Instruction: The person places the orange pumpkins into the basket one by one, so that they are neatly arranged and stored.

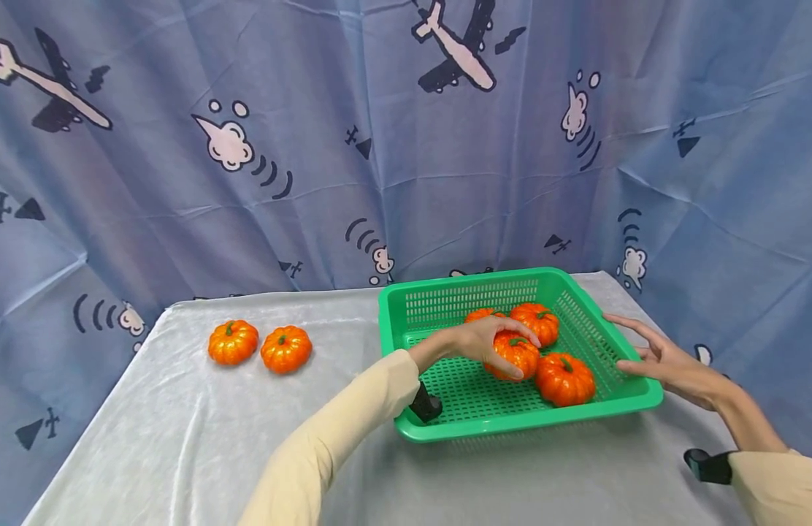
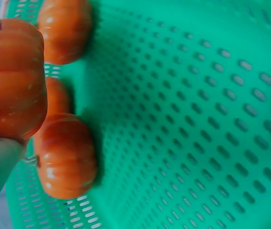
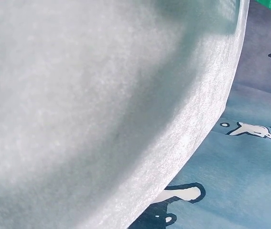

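Observation:
My left hand (image 1: 481, 342) reaches over a green plastic basket (image 1: 485, 426) and grips a small glossy orange pumpkin (image 2: 13, 81), thumb on one side and fingers on the other. Other pumpkins lie in the basket: one pumpkin (image 1: 565, 380) near the front right, another pumpkin (image 1: 540, 321) toward the back, and a partly hidden pumpkin (image 1: 483, 315) behind my left hand. At the basket's right rim is my right hand (image 1: 672, 369), thumb and fingers spread loosely over the edge. The right wrist view does not show its fingers.
Two more orange pumpkins, a left pumpkin (image 1: 233, 342) and a right pumpkin (image 1: 286, 349), sit side by side on the white-clothed table (image 1: 248, 438), left of the basket. A blue curtain (image 1: 314, 146) with airplane prints hangs behind and beside the table.

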The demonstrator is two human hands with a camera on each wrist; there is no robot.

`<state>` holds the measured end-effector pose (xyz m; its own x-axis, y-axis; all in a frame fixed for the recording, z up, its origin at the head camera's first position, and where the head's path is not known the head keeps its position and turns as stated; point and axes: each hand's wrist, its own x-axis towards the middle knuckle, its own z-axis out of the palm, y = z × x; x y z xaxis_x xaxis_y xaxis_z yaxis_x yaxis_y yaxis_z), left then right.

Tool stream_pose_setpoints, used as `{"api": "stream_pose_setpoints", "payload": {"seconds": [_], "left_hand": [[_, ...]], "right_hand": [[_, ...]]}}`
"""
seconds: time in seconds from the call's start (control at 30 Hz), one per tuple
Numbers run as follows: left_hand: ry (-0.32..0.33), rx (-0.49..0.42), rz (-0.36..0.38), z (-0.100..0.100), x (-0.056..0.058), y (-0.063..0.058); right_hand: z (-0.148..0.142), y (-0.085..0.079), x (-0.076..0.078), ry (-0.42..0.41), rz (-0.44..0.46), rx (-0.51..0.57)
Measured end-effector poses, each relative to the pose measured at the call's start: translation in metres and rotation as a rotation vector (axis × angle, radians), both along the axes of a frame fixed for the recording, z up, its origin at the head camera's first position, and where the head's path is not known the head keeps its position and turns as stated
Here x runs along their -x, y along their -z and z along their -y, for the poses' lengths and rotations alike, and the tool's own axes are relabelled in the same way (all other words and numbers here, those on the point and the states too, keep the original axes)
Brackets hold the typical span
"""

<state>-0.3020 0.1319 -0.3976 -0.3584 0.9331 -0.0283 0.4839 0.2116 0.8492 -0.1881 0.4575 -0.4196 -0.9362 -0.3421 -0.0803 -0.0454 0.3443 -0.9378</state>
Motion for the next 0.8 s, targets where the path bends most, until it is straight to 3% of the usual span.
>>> {"api": "stream_pose_setpoints", "payload": {"seconds": [0.23,0.57,0.8], "left_hand": [[0.017,0.080,0.022,-0.004,-0.006,0.013],[-0.020,0.234,-0.064,-0.007,-0.018,0.027],[0.060,0.316,-0.284,-0.015,-0.021,0.026]], "right_hand": [[-0.001,0.002,0.001,-0.019,0.009,0.003],[0.002,0.001,0.003,-0.022,0.022,0.001],[-0.001,-0.001,0.001,-0.005,0.040,-0.013]]}}
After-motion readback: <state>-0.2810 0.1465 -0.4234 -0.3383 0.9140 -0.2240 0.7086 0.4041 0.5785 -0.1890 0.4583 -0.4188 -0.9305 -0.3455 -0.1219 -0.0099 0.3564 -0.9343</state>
